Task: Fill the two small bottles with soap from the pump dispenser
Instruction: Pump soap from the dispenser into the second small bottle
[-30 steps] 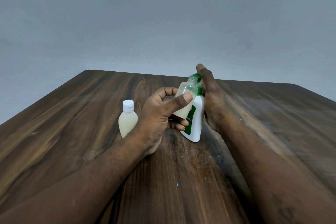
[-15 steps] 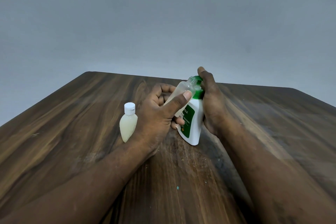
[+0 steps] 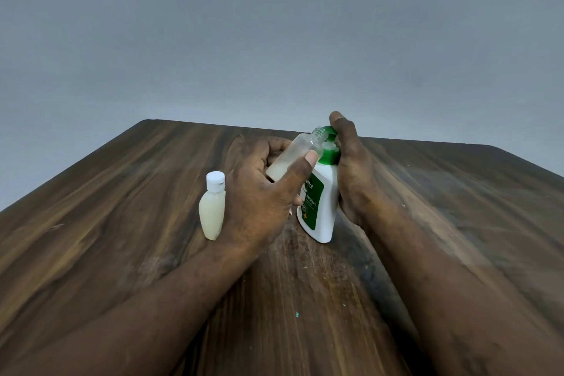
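My left hand (image 3: 259, 201) grips an uncapped clear small bottle (image 3: 300, 151), tilted with its open neck up against the green pump spout. A little pale soap lies in its lower end. My right hand (image 3: 351, 174) wraps the far side of the white pump dispenser (image 3: 320, 207) with its green label, fingers over the green pump head (image 3: 329, 143). A second small bottle (image 3: 212, 207), full of pale soap and shut with a white cap, stands upright just left of my left wrist.
Everything rests on a dark wooden table (image 3: 122, 223) whose far edge meets a plain grey wall (image 3: 274, 40). A tiny teal speck (image 3: 297, 313) lies near the front between my forearms.
The clear bottle has tilted more and its neck has stayed at the spout. The dispenser's label has turned more into view. The capped bottle has not moved.
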`<state>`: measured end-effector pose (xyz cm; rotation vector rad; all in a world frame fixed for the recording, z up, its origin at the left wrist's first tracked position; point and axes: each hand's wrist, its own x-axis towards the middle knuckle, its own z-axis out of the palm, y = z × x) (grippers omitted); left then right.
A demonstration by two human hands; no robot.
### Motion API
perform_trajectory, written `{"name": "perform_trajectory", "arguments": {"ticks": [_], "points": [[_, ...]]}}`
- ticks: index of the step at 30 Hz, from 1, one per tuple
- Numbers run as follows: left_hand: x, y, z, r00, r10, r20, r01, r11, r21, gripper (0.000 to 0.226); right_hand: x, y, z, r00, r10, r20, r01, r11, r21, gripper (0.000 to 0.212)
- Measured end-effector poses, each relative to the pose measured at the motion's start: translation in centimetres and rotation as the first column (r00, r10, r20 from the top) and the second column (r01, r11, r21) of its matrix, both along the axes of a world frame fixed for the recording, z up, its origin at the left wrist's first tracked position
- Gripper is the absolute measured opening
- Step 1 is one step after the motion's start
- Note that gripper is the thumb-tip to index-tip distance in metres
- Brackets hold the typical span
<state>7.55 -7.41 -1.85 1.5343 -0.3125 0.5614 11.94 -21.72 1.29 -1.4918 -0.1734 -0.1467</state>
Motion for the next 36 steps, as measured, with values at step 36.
{"name": "perform_trajectory", "arguments": {"ticks": [36], "points": [[1.0,-0.02,-0.74,0.995,-0.088,-0.042,0.084,0.992,-0.089,0.039,-0.91,0.81,0.2,0.997,-0.062,0.052,0.063,0.998,-0.017,0.061]]}}
